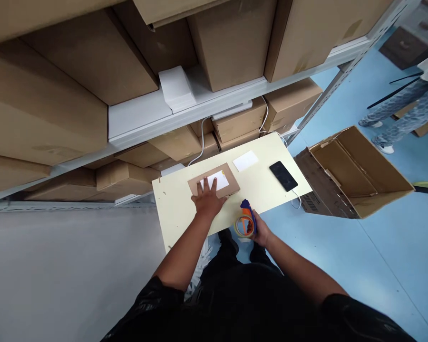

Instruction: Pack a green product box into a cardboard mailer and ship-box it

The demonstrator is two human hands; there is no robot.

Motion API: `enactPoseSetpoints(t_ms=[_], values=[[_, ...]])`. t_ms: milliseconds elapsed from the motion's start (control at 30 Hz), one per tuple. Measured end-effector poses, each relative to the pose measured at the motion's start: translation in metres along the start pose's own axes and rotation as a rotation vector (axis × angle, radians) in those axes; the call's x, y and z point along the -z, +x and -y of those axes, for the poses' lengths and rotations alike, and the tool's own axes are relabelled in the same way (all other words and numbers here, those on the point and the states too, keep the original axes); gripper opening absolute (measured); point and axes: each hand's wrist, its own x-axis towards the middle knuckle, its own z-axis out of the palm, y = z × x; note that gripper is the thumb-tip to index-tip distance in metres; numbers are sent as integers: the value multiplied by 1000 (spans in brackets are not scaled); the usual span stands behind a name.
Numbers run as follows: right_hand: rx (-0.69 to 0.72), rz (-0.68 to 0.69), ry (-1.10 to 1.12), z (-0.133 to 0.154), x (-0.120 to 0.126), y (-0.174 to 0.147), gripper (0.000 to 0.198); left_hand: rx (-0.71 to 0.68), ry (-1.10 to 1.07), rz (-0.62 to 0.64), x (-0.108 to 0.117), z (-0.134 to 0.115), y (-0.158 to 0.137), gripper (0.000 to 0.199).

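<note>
My left hand (207,199) lies with spread fingers on a flat brown cardboard box (231,189) and its white label (221,180). The box rests on a pale yellow table (185,216). In my right hand (261,231) is a blue and orange tape dispenser (248,212), held just off the table's front edge. A roll of tape (237,227) sits in the dispenser. Farther right on the table are a white paper slip (245,161) and a black phone (283,175) with a white cable.
Shelves (135,126) packed with cardboard boxes (235,42) rise beyond the table. A stack of white paper (177,89) stands on the shelf. To the right, a large open carton (353,175) is on the blue floor, and another person's legs (410,107) show behind it.
</note>
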Motion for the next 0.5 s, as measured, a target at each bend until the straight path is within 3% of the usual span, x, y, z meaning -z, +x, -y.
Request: enactPoseSetpoints(t_ms=[100,200,267,400,500], values=[[2,-24,148,-9,-16,6,65,-160,-16,56,-1,5,-33,105],[-19,-2,59,29,-26,17,63,-463,52,79,0,31,-50,106],[-75,24,-73,63,-30,25,60,-573,110,54,2,49,-43,107],[-59,-13,-278,116,-48,41,51,-533,134,28,0,63,-8,110],[-27,-134,-371,127,-60,46,53,-425,93,11,-5,55,5,108]])
